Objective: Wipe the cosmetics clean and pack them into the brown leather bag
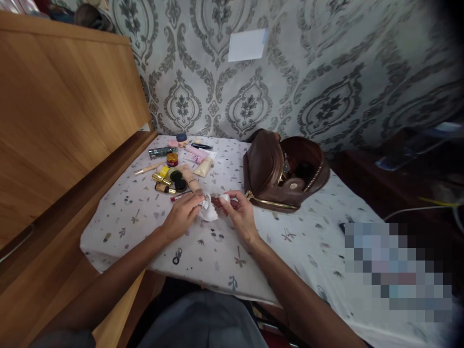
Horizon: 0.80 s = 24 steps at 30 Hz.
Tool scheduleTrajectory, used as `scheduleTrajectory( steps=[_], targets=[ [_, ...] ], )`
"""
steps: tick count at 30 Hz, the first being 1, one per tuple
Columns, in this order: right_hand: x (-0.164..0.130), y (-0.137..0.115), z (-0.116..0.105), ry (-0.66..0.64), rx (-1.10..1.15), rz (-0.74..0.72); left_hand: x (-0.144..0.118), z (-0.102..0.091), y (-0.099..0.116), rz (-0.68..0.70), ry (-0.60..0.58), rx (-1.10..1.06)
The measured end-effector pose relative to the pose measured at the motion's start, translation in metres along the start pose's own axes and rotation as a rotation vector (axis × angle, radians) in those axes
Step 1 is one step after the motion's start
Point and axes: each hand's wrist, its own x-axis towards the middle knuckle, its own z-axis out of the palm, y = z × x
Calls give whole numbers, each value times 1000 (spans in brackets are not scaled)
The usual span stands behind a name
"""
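Observation:
My left hand (pixel 182 216) is closed, pinching a crumpled white wipe (pixel 209 210) over the middle of the table. Close beside it, my right hand (pixel 242 218) is closed with fingertips on a small reddish-brown object (pixel 234 203); its kind is unclear. Some white, perhaps part of the wipe, shows at those fingertips. A beige tube (pixel 190 178) lies just beyond my left hand. Nearby are a black round jar (pixel 180 184), gold-capped small tubes (pixel 161 179) and an amber jar with a red base (pixel 172 159). To the right of my right hand stands an unzipped brown bag (pixel 261 166) with items inside.
A patterned white cloth (pixel 141 232) covers the table. Farther back lie a makeup brush (pixel 147 169), a dark green cylinder (pixel 161 152), a pink tube (pixel 195 153) and a cream pouch (pixel 203 167). A wooden cabinet (pixel 72 82) borders the left; a patterned wall (pixel 203 87) rises behind.

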Motion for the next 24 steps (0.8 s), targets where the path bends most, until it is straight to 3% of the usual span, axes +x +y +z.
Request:
scheduleTrajectory(
  steps=[6,8,11,15,19,24],
  targets=[
    [3,1,-3,15,-27,-35,-6,-5,-25,-213,-73,6],
    [3,0,-3,0,-42,-59,-6,-7,-26,-251,-79,2],
    [4,-2,-2,-25,-19,-61,-1,-10,-17,-301,3,2],
    [0,-5,-1,-23,18,-19,10,-12,12,-124,104,-4],
    [-4,-8,-1,-34,-27,-42,18,-2,34,87,-35,5],
    [-1,-8,-3,-38,-43,38,8,9,14,5,-49,71]
  ],
)
